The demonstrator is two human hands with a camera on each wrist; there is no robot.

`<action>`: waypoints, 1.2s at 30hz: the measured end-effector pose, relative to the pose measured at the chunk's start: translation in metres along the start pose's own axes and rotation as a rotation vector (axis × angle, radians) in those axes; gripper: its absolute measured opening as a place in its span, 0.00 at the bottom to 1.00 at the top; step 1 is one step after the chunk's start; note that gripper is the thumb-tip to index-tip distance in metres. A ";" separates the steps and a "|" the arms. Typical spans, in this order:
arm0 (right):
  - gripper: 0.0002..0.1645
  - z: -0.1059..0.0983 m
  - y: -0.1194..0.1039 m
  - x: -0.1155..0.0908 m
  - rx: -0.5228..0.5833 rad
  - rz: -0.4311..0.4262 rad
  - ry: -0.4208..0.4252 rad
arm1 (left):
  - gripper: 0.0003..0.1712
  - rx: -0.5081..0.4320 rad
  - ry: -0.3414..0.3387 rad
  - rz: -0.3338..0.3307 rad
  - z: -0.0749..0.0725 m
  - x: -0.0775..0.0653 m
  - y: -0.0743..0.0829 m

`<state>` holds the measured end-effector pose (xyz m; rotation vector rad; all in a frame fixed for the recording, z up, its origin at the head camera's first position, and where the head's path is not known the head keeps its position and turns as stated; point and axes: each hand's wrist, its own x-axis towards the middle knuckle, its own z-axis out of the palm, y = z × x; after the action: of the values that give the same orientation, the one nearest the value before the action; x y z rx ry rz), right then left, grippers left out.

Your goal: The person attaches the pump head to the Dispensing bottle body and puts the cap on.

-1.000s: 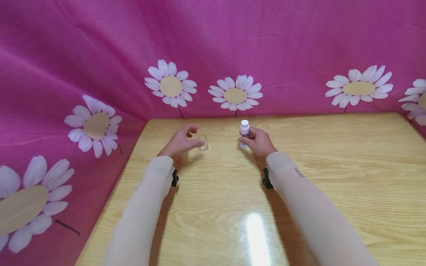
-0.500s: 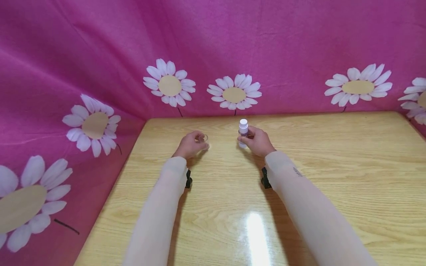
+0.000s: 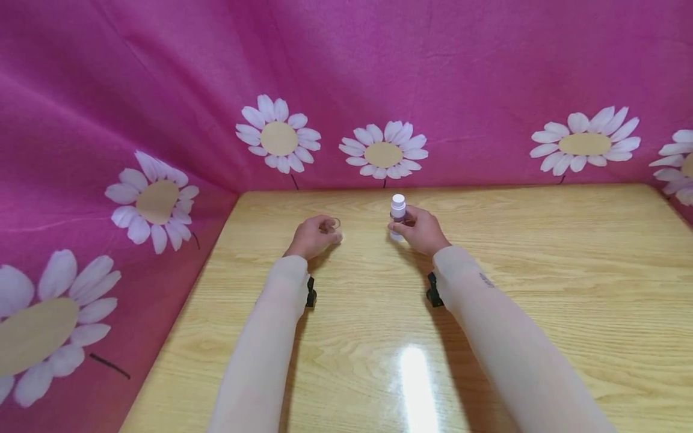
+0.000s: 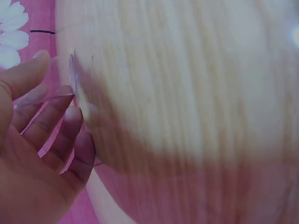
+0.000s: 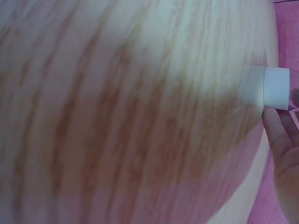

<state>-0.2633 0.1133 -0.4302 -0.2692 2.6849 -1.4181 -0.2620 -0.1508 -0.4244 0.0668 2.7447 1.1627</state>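
My left hand holds a small clear cup that stands upright on the table, toward its back left. In the left wrist view, thumb and fingers curve round the see-through wall of the cup. To the right, my right hand grips a small bottle with a white cap, standing upright. Its middle is partly covered by the thumb and fingers. The right wrist view shows the white lower end of the bottle at the tabletop, beside the fingertips.
The light wood table carries a bright light reflection near the front. A pink cloth with large daisies hangs behind it and along the left side. A dark wrist camera sits at the right cuff.
My left hand has moved right and its fingers have closed round the clear cup. The right hand has stayed on the bottle.
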 end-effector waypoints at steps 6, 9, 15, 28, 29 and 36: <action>0.20 0.001 0.000 0.000 0.002 -0.003 0.007 | 0.26 0.007 -0.001 -0.008 0.000 -0.004 0.002; 0.20 0.002 0.000 0.001 0.006 -0.007 0.013 | 0.26 0.013 -0.001 -0.007 0.000 -0.004 0.002; 0.21 0.002 -0.001 0.002 0.006 -0.001 0.009 | 0.27 0.022 -0.013 -0.014 -0.002 -0.004 0.001; 0.22 0.001 -0.001 0.002 0.008 0.008 -0.010 | 0.27 0.004 0.020 0.009 -0.003 -0.004 0.000; 0.22 0.001 -0.001 0.002 0.010 0.006 -0.008 | 0.26 -0.006 0.029 0.017 -0.003 -0.004 0.001; 0.21 0.001 0.000 0.003 0.003 0.009 -0.004 | 0.25 -0.050 0.012 0.041 0.001 -0.004 0.008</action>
<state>-0.2659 0.1121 -0.4310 -0.2594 2.6775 -1.4171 -0.2576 -0.1452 -0.4193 0.1104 2.7357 1.2451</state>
